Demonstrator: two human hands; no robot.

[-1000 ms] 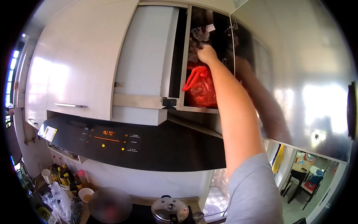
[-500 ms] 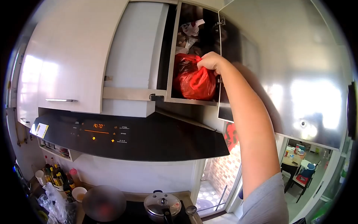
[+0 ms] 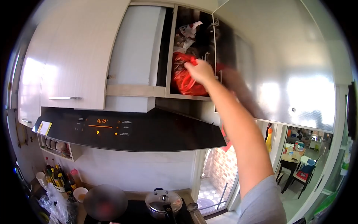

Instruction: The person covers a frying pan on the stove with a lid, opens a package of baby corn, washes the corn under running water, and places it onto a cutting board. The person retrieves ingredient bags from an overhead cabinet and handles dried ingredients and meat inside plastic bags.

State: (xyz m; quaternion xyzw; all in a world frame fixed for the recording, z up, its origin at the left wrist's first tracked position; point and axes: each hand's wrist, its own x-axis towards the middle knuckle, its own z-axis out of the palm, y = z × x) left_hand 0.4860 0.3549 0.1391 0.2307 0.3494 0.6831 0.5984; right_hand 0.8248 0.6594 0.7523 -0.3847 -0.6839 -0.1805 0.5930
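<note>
My right hand (image 3: 201,71) reaches up into an open wall cabinet (image 3: 168,56), its fingers closed at the upper right part of a red plastic bag (image 3: 182,79). The bag looks bulging and rests at the bottom of the compartment; its contents are hidden. Crumpled pale packaging (image 3: 189,31) lies above and behind it in the dark interior. At the bottom edge of the view, a small sliver of skin suggests my left hand (image 3: 114,223), whose fingers are cut off by the frame.
The cabinet door (image 3: 276,74) stands swung out to the right. Below is a black range hood (image 3: 160,130) with a lit display. On the stove are a pressure cooker (image 3: 163,201) and a blurred round pan or lid (image 3: 105,201). Bottles (image 3: 56,175) and a bowl (image 3: 79,194) stand left.
My right hand has shifted left and down with the bag's top, and the bag sits slightly further left. The view has tilted slightly. A sliver of skin now shows at the bottom edge.
</note>
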